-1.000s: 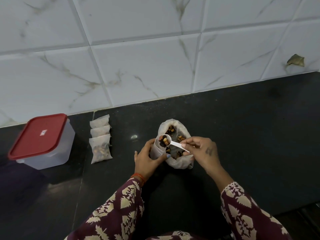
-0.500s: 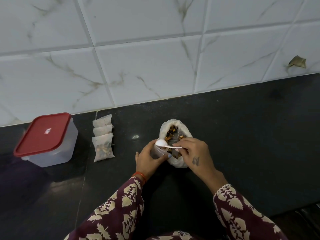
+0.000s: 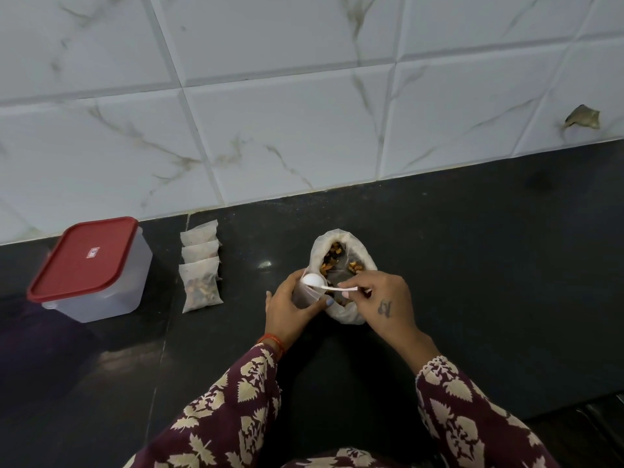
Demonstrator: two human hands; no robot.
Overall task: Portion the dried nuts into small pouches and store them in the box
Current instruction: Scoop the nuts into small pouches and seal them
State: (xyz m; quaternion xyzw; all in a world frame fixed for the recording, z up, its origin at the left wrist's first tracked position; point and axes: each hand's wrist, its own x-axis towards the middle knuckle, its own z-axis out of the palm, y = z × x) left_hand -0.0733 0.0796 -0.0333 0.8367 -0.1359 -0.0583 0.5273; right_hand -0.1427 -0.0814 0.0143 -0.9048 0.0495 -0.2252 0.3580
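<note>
**Tipping a scoop of nuts into a small pouch**

Holding a small clear pouch [image 3: 305, 293] upright, the left hand [image 3: 290, 310] is curling its fingers and thumb around the pouch's sides, just left of the big bag. The right hand [image 3: 381, 300] is pinching the handle of a white plastic scoop [image 3: 319, 283], with the bowl turned bottom up over the pouch's mouth, so its contents are not showing. A small dark mark is showing on the back of this hand.

Just beyond both hands, a large open bag of mixed dried nuts [image 3: 341, 261] is sitting on the dark counter [image 3: 472, 265], its rim rolled down and orange and dark pieces showing inside. The pouch is touching the bag's near left edge.

Farther left, three filled pouches [image 3: 201, 270] are lying in an overlapping row running from near to far, the nearest one showing nuts through its clear front. Left of them, well apart from the hands, the clear storage box [image 3: 98, 275] is standing with its red lid [image 3: 84, 258] on.

Patterned maroon sleeves [image 3: 472, 420] are covering both forearms, and an orange thread band [image 3: 271, 342] is circling the left wrist. A white marbled tile wall [image 3: 304, 113] is rising at the far edge of the counter.
</note>
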